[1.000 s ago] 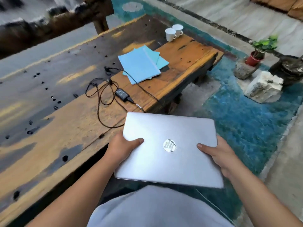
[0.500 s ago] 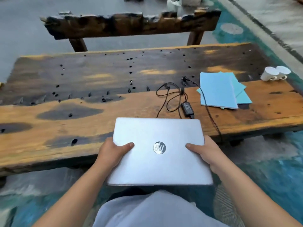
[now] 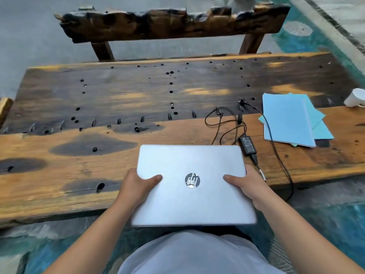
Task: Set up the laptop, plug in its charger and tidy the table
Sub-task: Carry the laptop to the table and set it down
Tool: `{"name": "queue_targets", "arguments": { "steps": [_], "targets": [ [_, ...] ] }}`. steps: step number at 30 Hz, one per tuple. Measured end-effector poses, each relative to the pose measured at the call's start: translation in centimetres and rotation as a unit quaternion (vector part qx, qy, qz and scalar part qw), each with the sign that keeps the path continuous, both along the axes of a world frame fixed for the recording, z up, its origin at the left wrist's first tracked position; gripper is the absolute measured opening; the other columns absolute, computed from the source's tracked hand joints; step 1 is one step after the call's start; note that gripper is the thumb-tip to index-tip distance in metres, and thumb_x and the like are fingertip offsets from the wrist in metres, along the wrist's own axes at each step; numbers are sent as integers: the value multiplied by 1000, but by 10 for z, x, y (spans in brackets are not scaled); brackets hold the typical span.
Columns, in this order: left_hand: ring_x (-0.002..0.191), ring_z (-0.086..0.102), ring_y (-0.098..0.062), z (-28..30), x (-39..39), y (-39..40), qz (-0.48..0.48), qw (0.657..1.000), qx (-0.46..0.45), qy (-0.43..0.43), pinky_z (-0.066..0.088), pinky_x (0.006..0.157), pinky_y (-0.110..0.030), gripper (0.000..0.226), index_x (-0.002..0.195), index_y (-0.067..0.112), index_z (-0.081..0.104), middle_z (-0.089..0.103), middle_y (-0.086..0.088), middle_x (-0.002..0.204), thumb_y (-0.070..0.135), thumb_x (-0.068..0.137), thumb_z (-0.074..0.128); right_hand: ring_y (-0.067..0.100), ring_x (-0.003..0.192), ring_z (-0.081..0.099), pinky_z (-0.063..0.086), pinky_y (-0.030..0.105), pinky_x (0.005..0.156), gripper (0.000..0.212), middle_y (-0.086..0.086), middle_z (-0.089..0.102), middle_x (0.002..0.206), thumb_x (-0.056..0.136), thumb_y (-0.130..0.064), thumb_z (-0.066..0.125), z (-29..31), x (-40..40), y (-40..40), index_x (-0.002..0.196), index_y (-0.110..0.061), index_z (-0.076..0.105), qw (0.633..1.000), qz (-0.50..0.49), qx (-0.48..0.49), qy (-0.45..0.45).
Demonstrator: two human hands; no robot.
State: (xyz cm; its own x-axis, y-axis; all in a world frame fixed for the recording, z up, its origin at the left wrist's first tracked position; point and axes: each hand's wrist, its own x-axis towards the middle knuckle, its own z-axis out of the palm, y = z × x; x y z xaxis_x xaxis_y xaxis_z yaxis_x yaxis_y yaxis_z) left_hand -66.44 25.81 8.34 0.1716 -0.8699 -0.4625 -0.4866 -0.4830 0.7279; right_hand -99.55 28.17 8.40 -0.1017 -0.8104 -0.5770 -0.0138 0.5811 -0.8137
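I hold a closed silver laptop [image 3: 192,198] over the near edge of the wooden table [image 3: 79,171]. My left hand [image 3: 136,184] grips its left side, thumb on the lid. My right hand [image 3: 246,184] grips the right side the same way. The black charger brick [image 3: 247,144] lies on the table just past the laptop's far right corner, with its tangled cable [image 3: 225,123] looping behind it and one lead hanging over the table's front edge.
Light blue folders [image 3: 286,119] lie stacked at the right of the table. A white cup [image 3: 354,97] sits at the far right edge. A rough wooden bench [image 3: 169,22] stands behind the table. Blue-painted floor lies below.
The view has swung from the table's right end to face it squarely. The laptop has moved forward over the table's near edge, closer to the charger. Both hands keep their grip.
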Motion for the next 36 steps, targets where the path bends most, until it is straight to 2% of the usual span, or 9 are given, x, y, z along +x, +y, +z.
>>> {"name": "queue_targets", "arguments": {
  "steps": [7,9,12,14,23,26,30,33,36],
  "targets": [
    [83,67,-18,-11,-20,-39,32,999,9,-22,51,66,-32,39,103,20,68,73,3,97,42,73,82,17,80,75,58,28,56,36,-6,78,95,76,-11,82,-15,-20,-62,105,-24,65,1000,23,1,-10],
    [85,68,-21,-12,-27,-50,41,999,16,-25,52,69,-35,41,105,20,67,72,2,98,42,74,81,18,83,75,59,33,62,39,-6,77,97,76,-12,83,-20,-27,-81,108,-24,64,999,31,7,-10],
    [82,67,-19,-10,-34,-64,58,997,25,-35,48,62,-31,40,105,21,67,72,2,97,42,74,81,22,88,75,59,42,74,41,-1,77,103,77,-13,82,-23,-34,-106,113,-21,65,998,63,19,-15],
    [80,67,-17,-10,-39,-74,67,997,27,-36,47,60,-29,39,104,21,66,73,3,95,42,74,81,22,88,74,59,42,75,41,0,77,104,78,-12,82,-25,-38,-123,114,-19,65,997,75,17,-20],
    [86,68,-21,-21,-40,-124,75,995,55,-30,54,72,-37,45,107,19,65,72,1,100,42,73,82,30,95,73,56,56,87,37,5,76,106,79,-9,80,-33,-39,-172,113,-16,67,997,69,35,-25],
    [85,68,-21,-27,-33,-145,59,996,62,-37,51,66,-34,48,107,15,65,72,-2,100,44,72,82,29,94,73,56,56,87,38,6,76,107,79,-9,80,-36,-33,-187,114,-14,67,997,60,38,-16],
    [87,67,-22,-35,-21,-175,55,995,79,-32,51,68,-36,53,111,17,62,70,-1,101,45,72,83,30,97,72,56,54,88,39,6,75,109,79,-9,79,-38,-20,-208,115,-14,66,997,54,49,-2],
    [78,66,-16,-43,-13,-199,45,994,87,-41,46,59,-30,40,97,21,63,71,2,93,45,72,82,30,98,71,57,49,86,38,10,73,113,82,-6,77,-42,-9,-227,118,-8,65,997,55,54,-3],
    [76,67,-17,-55,-7,-223,31,994,98,-41,50,62,-31,33,90,21,65,72,1,91,44,73,82,28,99,71,58,46,85,38,11,73,114,82,-3,76,-50,0,-249,118,-7,66,997,53,61,-2]
  ]
}}
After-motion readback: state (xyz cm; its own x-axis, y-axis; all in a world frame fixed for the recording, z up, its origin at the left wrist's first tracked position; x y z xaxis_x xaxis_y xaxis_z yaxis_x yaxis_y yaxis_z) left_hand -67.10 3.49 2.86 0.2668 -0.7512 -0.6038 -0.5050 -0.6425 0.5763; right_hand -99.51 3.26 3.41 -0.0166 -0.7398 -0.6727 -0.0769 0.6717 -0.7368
